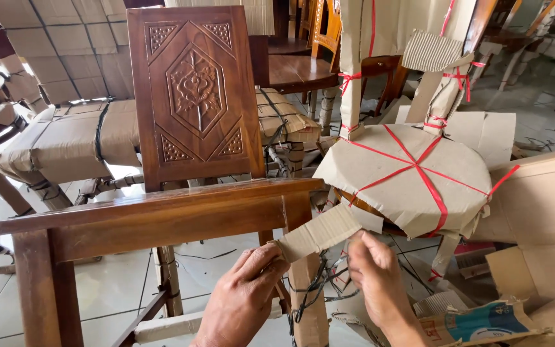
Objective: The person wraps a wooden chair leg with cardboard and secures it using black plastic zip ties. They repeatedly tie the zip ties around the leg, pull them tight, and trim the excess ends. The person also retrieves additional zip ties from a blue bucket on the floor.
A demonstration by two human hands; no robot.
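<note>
A dark wooden chair [162, 212] with a carved back panel [195, 96] lies tipped in front of me, its frame rail running across the view. A strip of brown cardboard [321, 232] sits against the chair's leg below the rail. My left hand [242, 299] pinches the strip's left end. My right hand [377, 283] grips its right end from below. The lower part of that leg [309, 302] is wrapped in cardboard, with black cord hanging between my hands.
A chair seat [412, 173] wrapped in cardboard and tied with red tape stands at right. Cardboard-wrapped furniture [65, 138] lies at left behind the chair. Loose cardboard sheets [541, 212] and a printed box [483, 324] lie at lower right. More wooden chairs [303, 64] stand behind.
</note>
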